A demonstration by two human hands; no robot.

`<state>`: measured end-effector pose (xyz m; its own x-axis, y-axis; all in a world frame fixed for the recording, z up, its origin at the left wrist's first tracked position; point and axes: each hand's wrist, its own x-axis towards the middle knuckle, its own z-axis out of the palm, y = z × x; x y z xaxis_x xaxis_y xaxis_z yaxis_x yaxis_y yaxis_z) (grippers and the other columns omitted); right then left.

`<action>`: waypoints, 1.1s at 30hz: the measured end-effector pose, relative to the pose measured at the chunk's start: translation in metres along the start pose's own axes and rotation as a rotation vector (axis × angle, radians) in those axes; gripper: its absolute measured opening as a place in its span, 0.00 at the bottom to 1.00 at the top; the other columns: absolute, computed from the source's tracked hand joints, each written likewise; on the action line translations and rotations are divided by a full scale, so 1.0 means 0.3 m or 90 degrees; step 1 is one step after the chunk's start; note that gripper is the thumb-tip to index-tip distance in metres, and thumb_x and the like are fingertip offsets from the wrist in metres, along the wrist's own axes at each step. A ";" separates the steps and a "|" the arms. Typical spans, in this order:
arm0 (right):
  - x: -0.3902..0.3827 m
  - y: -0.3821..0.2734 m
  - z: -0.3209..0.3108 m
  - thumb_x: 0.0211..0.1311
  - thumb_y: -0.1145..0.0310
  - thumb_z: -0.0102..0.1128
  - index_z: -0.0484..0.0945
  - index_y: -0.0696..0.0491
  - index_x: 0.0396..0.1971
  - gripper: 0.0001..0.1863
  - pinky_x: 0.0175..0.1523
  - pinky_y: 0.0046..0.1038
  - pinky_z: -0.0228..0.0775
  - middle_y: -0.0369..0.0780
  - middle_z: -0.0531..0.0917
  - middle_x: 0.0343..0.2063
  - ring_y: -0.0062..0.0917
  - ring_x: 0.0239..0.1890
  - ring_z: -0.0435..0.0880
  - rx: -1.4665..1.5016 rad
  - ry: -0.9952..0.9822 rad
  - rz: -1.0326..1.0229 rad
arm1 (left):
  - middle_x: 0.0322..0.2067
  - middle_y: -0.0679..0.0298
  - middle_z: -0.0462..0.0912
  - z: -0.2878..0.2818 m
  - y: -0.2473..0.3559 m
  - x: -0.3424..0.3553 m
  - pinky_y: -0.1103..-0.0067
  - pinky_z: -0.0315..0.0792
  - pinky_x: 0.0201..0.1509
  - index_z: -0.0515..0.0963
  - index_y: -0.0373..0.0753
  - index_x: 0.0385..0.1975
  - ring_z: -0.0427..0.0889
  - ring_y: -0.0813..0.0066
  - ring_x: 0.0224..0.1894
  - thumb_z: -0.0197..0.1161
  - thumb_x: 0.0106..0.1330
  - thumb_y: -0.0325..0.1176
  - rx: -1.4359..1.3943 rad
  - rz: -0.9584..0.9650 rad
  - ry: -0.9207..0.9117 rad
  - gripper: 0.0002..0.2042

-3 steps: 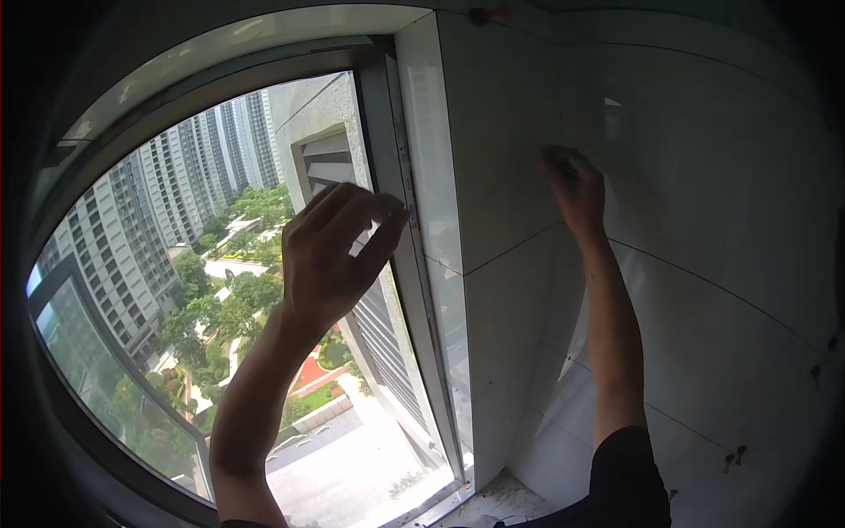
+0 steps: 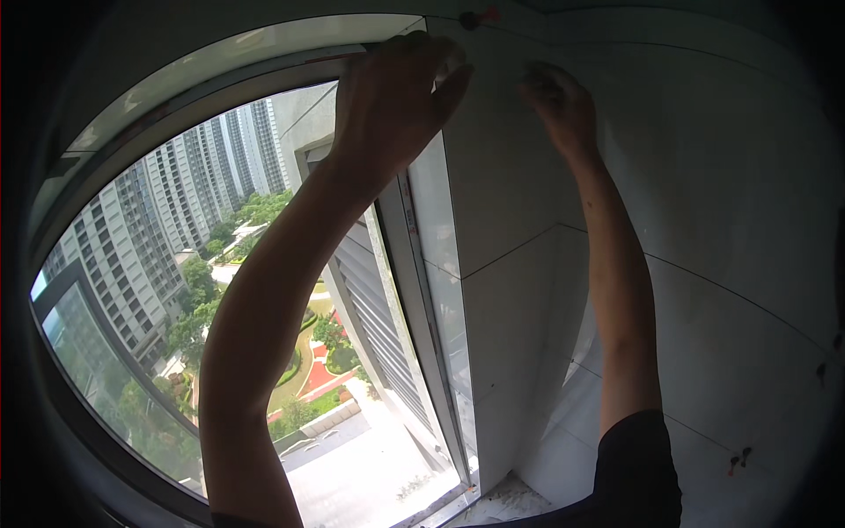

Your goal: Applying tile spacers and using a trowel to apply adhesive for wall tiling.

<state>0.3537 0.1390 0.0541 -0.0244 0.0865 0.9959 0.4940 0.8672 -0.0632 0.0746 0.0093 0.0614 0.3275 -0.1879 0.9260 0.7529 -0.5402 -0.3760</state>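
Observation:
My left hand [image 2: 387, 101] is raised at the upper corner of the window opening, in front of the dark window frame [image 2: 398, 255] and the pale tiled reveal [image 2: 436, 194]. Its fingers bend toward the thumb in a pinch; anything between the tips is too dim to make out. To the right, my right hand [image 2: 568, 110] is up before the grey tiled wall [image 2: 506, 176], fingers curled in. Shadow hides whether it holds something or touches the tile. A small dark and red tile clip [image 2: 475, 18] sticks out from the wall above and between the hands.
An opened window sash [image 2: 114, 352] stands at the left, with tower blocks and trees far below outside. More small red and dark clips [image 2: 738, 460] poke from the tile joints at lower right. Debris lies on a ledge [image 2: 502, 502] at the bottom corner.
Both hands have risen. The left one went up and right from mid-window to the top corner of the opening; the right one went up and slightly left along the wall.

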 end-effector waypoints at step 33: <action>0.480 0.276 0.122 0.81 0.45 0.61 0.78 0.57 0.71 0.34 0.71 0.38 0.74 0.49 0.84 0.67 0.35 0.68 0.83 -0.081 -0.111 -0.058 | 0.39 0.58 0.94 0.410 -0.020 0.403 0.62 0.88 0.48 0.93 0.45 0.41 0.94 0.60 0.48 0.69 0.70 0.39 0.321 0.057 -0.176 0.09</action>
<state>0.3591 0.2412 0.1901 -0.2182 0.1029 0.9705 0.5881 0.8075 0.0466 0.1797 0.0908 0.1713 0.4880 0.0434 0.8718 0.8722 -0.0618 -0.4852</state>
